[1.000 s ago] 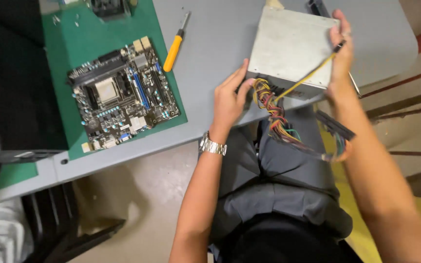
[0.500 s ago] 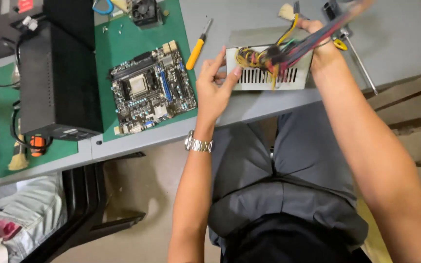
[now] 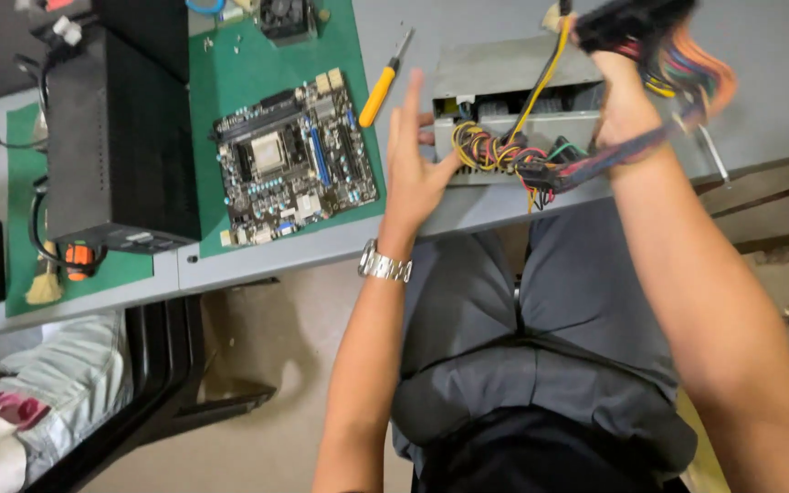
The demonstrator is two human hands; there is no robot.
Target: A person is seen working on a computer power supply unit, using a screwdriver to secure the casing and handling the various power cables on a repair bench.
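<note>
A grey metal power supply box point(image 3: 513, 68) lies on the grey table near its front edge, with a bundle of coloured wires point(image 3: 504, 151) coming out of its near side. My right hand point(image 3: 618, 87) is raised above the box and grips the cable bundle with its black connectors point(image 3: 632, 18). My left hand point(image 3: 413, 160) has its fingers spread and rests against the left end of the box. A metal watch point(image 3: 383, 266) is on my left wrist.
A motherboard point(image 3: 294, 164) lies on a green mat point(image 3: 230, 82). A yellow-handled screwdriver point(image 3: 381, 87) lies between them and the box. A black computer case point(image 3: 116, 128) stands at the left. A second screwdriver point(image 3: 710, 151) lies at the right. A black chair point(image 3: 166, 365) is below the table.
The power supply has been turned so its wire side faces me. My right hand lifted the cable bundle higher. My left hand opened against the box's left end.
</note>
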